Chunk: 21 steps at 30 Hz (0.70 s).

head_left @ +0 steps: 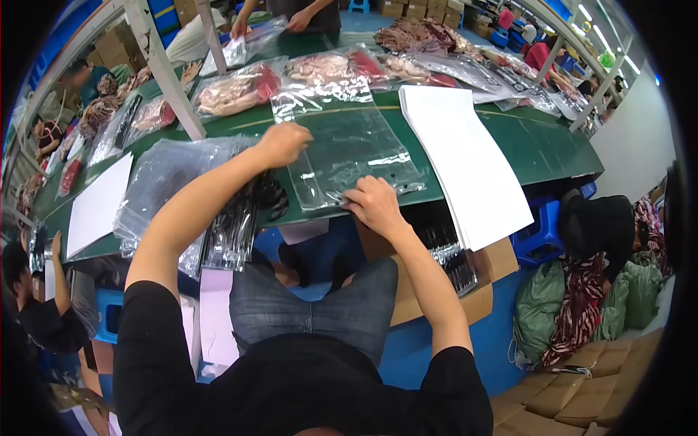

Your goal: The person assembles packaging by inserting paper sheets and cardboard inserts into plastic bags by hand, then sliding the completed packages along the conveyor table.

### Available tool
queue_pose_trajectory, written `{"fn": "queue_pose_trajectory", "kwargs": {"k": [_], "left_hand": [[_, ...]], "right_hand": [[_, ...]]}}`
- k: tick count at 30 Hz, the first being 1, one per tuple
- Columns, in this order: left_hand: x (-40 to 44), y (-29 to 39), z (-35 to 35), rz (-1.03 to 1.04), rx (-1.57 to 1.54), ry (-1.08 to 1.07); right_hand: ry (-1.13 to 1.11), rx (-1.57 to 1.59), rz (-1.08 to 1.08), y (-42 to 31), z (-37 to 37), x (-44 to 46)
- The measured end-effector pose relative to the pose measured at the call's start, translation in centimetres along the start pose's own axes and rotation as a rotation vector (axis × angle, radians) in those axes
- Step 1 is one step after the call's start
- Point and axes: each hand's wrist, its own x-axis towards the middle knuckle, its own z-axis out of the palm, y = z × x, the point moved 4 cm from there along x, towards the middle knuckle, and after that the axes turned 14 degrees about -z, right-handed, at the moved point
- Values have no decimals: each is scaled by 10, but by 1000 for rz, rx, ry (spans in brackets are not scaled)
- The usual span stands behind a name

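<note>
A clear plastic bag (349,149) lies flat on the green table in front of me. My right hand (374,202) has its fingers closed on the bag's near edge. Over the bag's left side is my left hand (285,143), its fingers curled together; what they hold, if anything, is hidden. A stack of clear bags (161,185) lies left of it under my forearm, with dark strips hanging over the table edge. To the right of the bag is a tall stack of white sheets (465,167), overhanging the near edge.
Bagged pinkish goods (236,91) line the green table (538,142) beyond. A white post (163,73) rises at the left. White sheets (100,207) lie further left. An open cardboard box (491,283) stands below right. Other people work across and along the table.
</note>
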Motion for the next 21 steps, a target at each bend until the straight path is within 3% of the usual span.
{"fn": "queue_pose_trajectory", "kwargs": {"k": [1, 3, 5, 9, 13, 18, 21], "left_hand": [[-7, 25, -3, -12, -96, -107], [13, 75, 26, 44, -176, -44], [0, 91, 46, 162, -173, -62], [-5, 92, 57, 60, -200, 98], [-17, 116, 57, -37, 43, 86], [-45, 167, 55, 98, -115, -11], [-64, 175, 50, -25, -280, 287]], "right_hand": [[12, 10, 1, -4, -2, 5], [-34, -43, -44, 21, -20, -6], [-19, -15, -24, 5, -16, -12], [77, -14, 16, -18, -11, -36], [185, -63, 34, -38, -11, -52], [257, 79, 52, -36, -18, -56], [327, 132, 101, -14, -39, -54]]}}
